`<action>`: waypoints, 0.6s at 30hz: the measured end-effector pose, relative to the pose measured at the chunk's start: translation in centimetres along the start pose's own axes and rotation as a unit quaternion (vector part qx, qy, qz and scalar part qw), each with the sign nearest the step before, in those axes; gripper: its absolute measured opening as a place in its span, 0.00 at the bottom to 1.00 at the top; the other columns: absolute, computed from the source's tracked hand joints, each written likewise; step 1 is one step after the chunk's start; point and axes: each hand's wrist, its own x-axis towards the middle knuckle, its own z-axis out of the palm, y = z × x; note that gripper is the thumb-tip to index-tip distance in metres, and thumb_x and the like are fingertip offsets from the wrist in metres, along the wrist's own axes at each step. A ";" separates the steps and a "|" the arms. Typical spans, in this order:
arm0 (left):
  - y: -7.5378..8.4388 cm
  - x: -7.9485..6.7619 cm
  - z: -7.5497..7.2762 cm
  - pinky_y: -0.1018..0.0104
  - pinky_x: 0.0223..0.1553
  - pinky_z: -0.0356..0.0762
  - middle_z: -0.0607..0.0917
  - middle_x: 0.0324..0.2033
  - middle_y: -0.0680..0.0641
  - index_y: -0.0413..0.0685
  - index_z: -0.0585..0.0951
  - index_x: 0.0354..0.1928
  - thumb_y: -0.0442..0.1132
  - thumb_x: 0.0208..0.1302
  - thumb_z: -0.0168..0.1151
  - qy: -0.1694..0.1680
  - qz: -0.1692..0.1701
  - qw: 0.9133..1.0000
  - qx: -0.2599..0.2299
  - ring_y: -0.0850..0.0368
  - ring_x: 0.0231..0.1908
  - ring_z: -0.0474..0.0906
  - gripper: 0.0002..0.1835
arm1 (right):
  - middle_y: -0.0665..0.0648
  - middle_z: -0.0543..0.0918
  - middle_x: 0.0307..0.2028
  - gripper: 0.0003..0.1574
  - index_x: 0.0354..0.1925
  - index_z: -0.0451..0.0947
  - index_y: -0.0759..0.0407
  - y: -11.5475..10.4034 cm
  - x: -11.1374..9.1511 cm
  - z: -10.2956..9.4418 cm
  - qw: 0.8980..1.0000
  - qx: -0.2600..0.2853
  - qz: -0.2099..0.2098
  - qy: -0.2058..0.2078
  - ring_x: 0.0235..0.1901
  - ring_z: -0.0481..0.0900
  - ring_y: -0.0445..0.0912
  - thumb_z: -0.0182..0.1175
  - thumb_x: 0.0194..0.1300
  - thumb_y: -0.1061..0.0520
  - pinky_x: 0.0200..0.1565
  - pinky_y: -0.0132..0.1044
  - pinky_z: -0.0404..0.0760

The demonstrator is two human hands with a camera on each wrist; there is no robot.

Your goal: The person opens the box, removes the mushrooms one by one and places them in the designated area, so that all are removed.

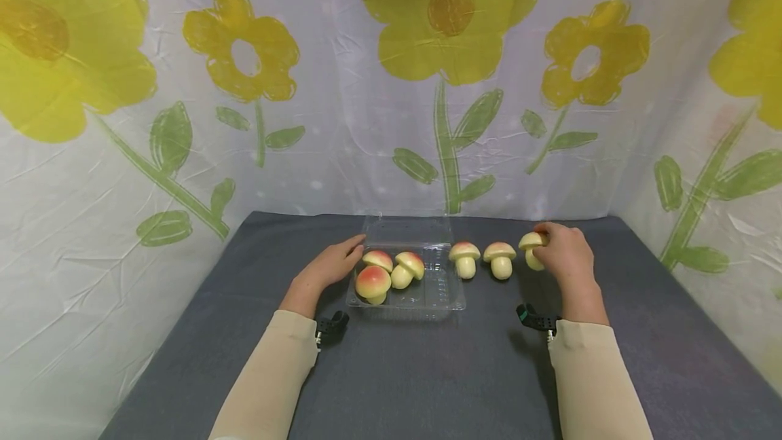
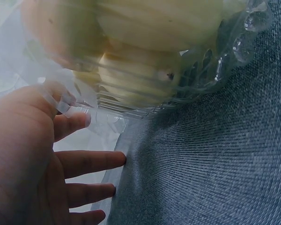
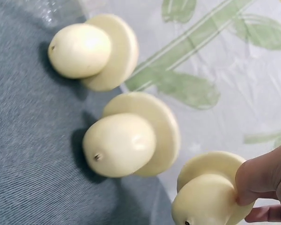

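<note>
Right hand (image 1: 568,254) pinches mushroom (image 1: 529,242) right of box (image 1: 427,306), left hand (image 1: 328,266) spread at box's left; smooth mushroom could slip from fingertip-only pinch.

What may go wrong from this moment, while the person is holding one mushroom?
The right hand's grip pinches the held mushroom from one side, so it might slip or turn. The neighbouring mushroom is close by and could get bumped. The left hand is at the clear box's edge; a push there might shift it.
</note>
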 end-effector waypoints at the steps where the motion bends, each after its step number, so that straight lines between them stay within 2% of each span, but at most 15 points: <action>1: 0.0 0.0 0.0 0.37 0.71 0.61 0.64 0.76 0.41 0.56 0.57 0.82 0.54 0.84 0.41 0.000 0.001 1.000 0.000 0.38 0.74 0.61 0.31 | 0.71 0.82 0.52 0.29 0.63 0.78 0.65 0.1 0.0 0.2 1.000 -0.002 0.003 -0.002 0.48 0.72 0.67 0.60 0.64 0.62 0.34 0.52 0.75; 18: 0.1 0.0 -0.1 0.37 0.71 0.61 0.64 0.76 0.42 0.56 0.58 0.82 0.55 0.84 0.42 0.002 0.003 1.000 0.002 0.38 0.74 0.61 0.31 | 0.73 0.81 0.54 0.30 0.62 0.78 0.67 1.6 0.8 2.3 0.999 -0.022 0.010 -0.040 0.51 0.72 0.69 0.59 0.61 0.62 0.39 0.59 0.76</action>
